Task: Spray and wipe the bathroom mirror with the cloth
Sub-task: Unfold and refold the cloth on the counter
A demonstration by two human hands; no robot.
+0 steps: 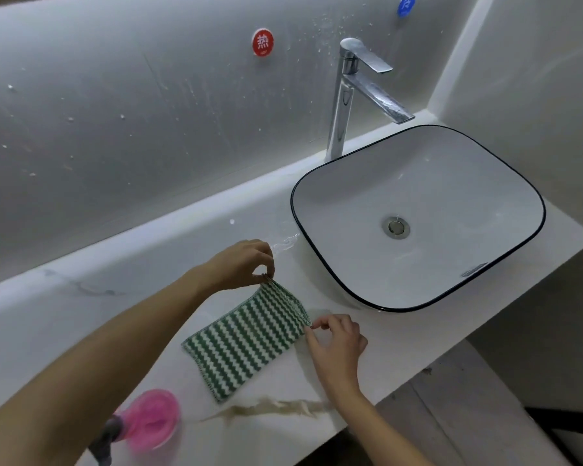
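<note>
White marble-look bench [81, 317] fills the lower half of the frame, carrying a white basin [320, 210] with a dark rim at centre right and a chrome tap [347, 95] behind it. Across the upper left, a grey reflective panel, probably the mirror [115, 112], shows streaks and droplets; its top edge is cut off by the frame. A pink spray bottle [152, 420] sits at lower left, blurred, with its dark trigger head partly cut off. The green-and-white striped cloth [246, 341] lies on the bench at lower centre, its long axis running from lower left to upper right, with the far short edge lifted. The left hand [243, 264] pinches the upper far corner between thumb and fingertips. The right hand [337, 338] pinches the other far corner, remaining fingers loosely curled. Both forearms enter from the bottom edge.
</note>
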